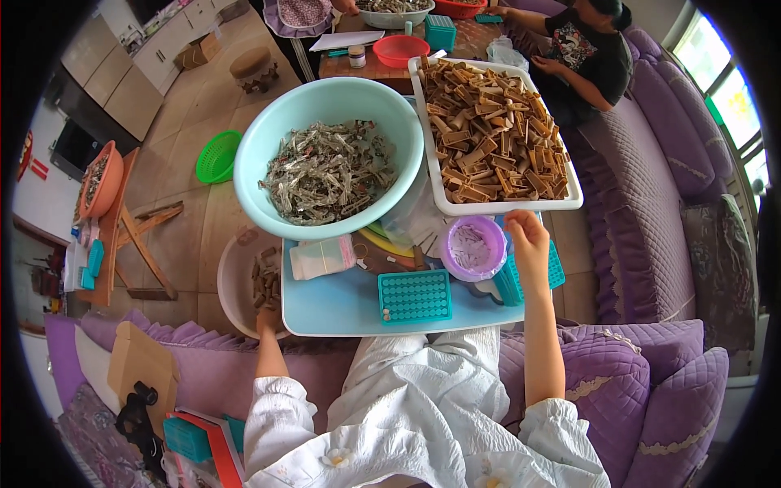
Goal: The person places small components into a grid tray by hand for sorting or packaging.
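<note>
My left hand reaches down into a pale pinkish basin beside the table, at a heap of brown pieces; its fingers are largely hidden. Above the table's right part, my right hand is raised with thumb and fingers pinched together; I cannot make out what is between them. Just left of it stands a purple bowl of small whitish slips. A teal tray with round wells lies in front, a few small pale bits in one corner. More teal trays sit partly behind my right forearm.
A large light-blue basin of silvery, wiry pieces stands behind the blue tabletop. Right of it is a white tray of brown wedge-shaped pieces. A clear bag lies near the left edge. A person sits at the far right.
</note>
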`<control>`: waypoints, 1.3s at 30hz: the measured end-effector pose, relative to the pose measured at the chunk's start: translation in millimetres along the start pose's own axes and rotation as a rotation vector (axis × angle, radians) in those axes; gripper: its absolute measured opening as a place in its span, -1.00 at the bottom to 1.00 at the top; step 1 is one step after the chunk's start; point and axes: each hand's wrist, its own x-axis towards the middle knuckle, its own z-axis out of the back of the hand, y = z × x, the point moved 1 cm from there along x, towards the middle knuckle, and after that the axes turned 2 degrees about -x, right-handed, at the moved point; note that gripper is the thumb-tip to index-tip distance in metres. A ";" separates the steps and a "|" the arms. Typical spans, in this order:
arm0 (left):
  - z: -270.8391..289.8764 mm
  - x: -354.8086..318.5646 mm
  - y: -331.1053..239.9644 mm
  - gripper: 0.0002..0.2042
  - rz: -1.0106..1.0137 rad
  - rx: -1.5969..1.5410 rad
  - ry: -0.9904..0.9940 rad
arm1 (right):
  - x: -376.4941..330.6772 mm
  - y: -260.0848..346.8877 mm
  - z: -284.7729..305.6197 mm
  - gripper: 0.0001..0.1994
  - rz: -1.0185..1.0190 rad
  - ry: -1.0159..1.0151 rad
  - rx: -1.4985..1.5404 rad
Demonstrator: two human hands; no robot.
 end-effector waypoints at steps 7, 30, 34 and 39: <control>28.6 7.8 -22.0 -0.71 -0.099 0.022 -0.087 | 58.0 -3.5 36.0 -0.91 0.271 -0.264 -0.463; 209.6 -89.3 -309.7 -0.94 -0.990 -1.177 -0.269 | 149.1 4.5 100.2 -0.81 0.302 -0.288 -0.866; 197.5 -94.8 -324.3 -0.94 -1.010 -1.118 -0.178 | 154.6 11.2 92.4 -0.82 0.285 -0.242 -0.845; 180.2 -101.8 -336.8 -0.95 -1.050 -1.081 -0.062 | 160.3 24.8 57.6 -0.83 0.405 -0.146 -0.764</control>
